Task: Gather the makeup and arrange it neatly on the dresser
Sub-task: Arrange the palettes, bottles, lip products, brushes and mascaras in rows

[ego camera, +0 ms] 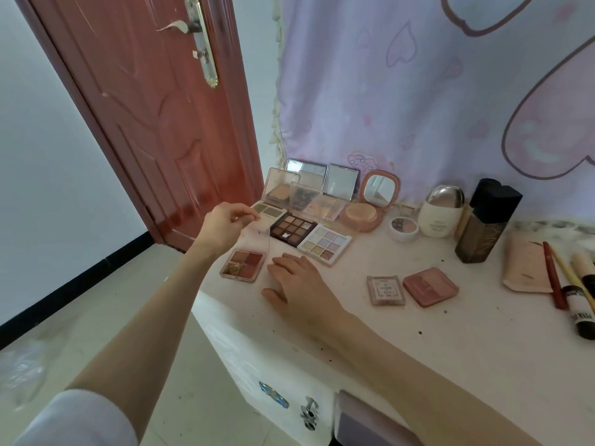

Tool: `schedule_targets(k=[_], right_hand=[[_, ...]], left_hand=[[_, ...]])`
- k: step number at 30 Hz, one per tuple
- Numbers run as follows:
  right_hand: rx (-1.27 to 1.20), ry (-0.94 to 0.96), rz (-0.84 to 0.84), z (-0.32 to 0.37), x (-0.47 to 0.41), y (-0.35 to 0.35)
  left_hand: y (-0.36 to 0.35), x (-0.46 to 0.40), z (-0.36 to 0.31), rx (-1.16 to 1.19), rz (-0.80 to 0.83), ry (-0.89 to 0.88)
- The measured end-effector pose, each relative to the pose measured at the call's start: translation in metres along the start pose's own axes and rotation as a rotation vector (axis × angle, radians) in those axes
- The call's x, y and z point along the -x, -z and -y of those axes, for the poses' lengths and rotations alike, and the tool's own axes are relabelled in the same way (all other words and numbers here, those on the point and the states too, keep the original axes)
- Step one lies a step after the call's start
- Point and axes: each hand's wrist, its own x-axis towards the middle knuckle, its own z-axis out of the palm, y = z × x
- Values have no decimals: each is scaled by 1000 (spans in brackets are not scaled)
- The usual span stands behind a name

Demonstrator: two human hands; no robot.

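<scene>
Right hand [297,281] flat, left hand [225,225] pinching lid [256,235]

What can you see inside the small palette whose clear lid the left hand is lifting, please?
Inside the small palette are four pans: brownish, red, gold glitter and rosy. The left hand pinches the clear lid, which stands open. Nothing covers the pans.

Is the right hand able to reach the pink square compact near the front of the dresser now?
Probably yes. The right hand rests flat and holds nothing, and bare dresser top lies between it and the pink square compact; only the small clear-lidded compact sits beside the path.
</scene>
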Motion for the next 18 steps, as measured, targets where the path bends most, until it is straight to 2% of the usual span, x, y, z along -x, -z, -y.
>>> schedule_targets(k=[5,11,18], right_hand=[[150,27,48,1,-2,-8],[139,27,16,3,0,-9],[125,-49,-15,0,2,-9]], left_hand=[[-4,4,0,-12,-76,-17],[-13,51,27,-15,-61,164],[-21,73,22,-118,-45,183]])
